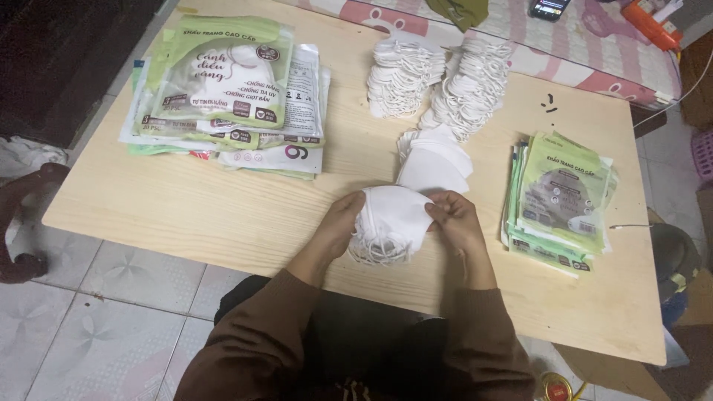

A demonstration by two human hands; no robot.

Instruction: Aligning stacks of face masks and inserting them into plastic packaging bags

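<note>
Two hands hold one bundle of white face masks (391, 223) at the near middle of the desk (186, 215): the left hand (338, 226) has its grip closed on the bundle's left edge, the right hand (454, 219) pinches its right edge. Just beyond lie loose white masks (434, 165); green-and-white packets (561, 200) are stacked at right, a larger packet pile (230, 96) far left.

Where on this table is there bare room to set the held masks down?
Bare wood lies between the packet pile and the left hand, and right of the smaller packet stack. The middle, around the mask stacks, is crowded.
</note>
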